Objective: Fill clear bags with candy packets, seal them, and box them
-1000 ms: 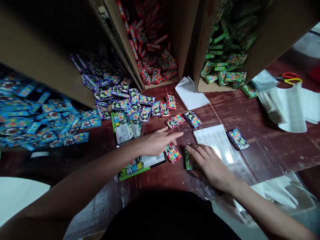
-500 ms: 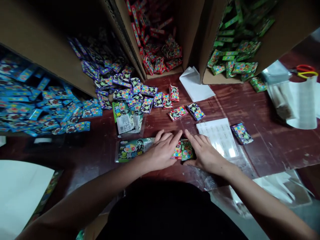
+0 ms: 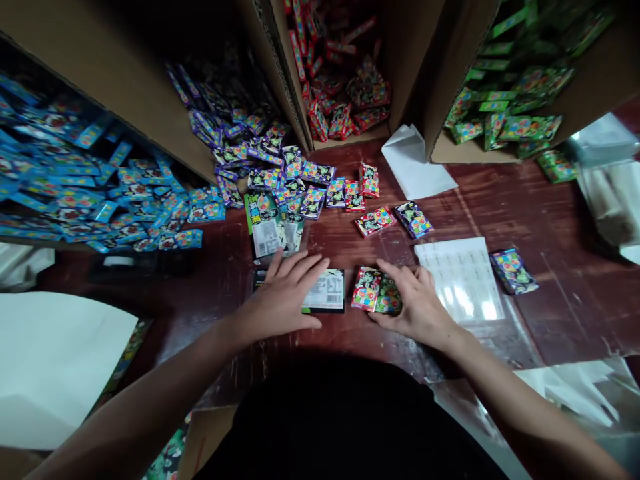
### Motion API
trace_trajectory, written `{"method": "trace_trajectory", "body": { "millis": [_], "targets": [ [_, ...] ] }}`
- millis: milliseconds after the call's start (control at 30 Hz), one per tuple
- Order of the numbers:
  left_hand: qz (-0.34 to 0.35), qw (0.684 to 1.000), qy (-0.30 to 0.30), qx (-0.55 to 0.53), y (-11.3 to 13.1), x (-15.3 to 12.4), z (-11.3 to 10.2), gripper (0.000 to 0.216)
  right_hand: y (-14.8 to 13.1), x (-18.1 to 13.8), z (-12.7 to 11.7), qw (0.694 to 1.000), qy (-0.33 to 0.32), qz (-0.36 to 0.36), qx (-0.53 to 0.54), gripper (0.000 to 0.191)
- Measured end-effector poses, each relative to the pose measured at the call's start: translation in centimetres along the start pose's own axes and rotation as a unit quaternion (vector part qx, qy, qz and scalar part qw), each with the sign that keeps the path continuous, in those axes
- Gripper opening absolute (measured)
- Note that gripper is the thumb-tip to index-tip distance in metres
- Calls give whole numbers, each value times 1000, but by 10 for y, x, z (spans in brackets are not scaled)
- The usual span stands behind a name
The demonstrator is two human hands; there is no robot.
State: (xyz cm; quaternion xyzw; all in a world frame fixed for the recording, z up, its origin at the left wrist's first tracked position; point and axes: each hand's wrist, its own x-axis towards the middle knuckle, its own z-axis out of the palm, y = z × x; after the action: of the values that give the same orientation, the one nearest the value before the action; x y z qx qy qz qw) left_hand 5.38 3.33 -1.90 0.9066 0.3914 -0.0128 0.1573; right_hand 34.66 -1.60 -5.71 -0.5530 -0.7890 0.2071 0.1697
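My left hand (image 3: 283, 297) lies flat with fingers spread on a dark printed bag (image 3: 326, 292) on the red-brown table (image 3: 550, 220). My right hand (image 3: 417, 303) curls its fingers round two small candy packets lying side by side, a red packet (image 3: 366, 288) and a green packet (image 3: 387, 297). Just beyond lie a loose red packet (image 3: 375, 221) and a purple packet (image 3: 414, 219). A clear plastic sleeve (image 3: 463, 277) lies right of my right hand.
Cardboard boxes on their sides spill blue packets (image 3: 100, 193), purple packets (image 3: 250, 147), red packets (image 3: 340, 107) and green packets (image 3: 505, 107). Another printed bag (image 3: 270, 230) lies ahead, a purple packet (image 3: 513, 270) at right, white paper (image 3: 413, 167) behind, a white sheet (image 3: 50, 360) at left.
My left hand has slid left off the small packets onto the dark bag. My right hand now keeps the red and green packets together alone. The view has tilted down.
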Motion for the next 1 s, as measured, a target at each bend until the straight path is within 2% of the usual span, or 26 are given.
{"method": "trace_trajectory", "body": {
  "millis": [100,267,433,567,733,867,1000],
  "targets": [
    [-22,999,-35,-10,-13,-10,2,95,-6,2,7,1000,9,-1,-3,89],
    [-31,999,-16,-34,-9,-12,15,96,-16,3,11,999,-23,-31,2,86],
    [-7,999,-5,-36,-8,-13,18,94,-21,4,11,998,-34,-57,12,88],
    [-31,998,-8,-47,-12,-17,16,96,-18,0,-2,999,-25,-29,10,95],
    [-27,997,-20,-69,-21,-22,13,95,-6,4,-21,980,-136,-97,104,105],
    [-5,995,-27,-92,-20,-23,11,94,-4,17,-20,985,-114,-104,73,105],
    [-22,996,-1,-82,-10,-21,18,97,-14,29,-7,989,-94,-113,32,105]
  ]
}}
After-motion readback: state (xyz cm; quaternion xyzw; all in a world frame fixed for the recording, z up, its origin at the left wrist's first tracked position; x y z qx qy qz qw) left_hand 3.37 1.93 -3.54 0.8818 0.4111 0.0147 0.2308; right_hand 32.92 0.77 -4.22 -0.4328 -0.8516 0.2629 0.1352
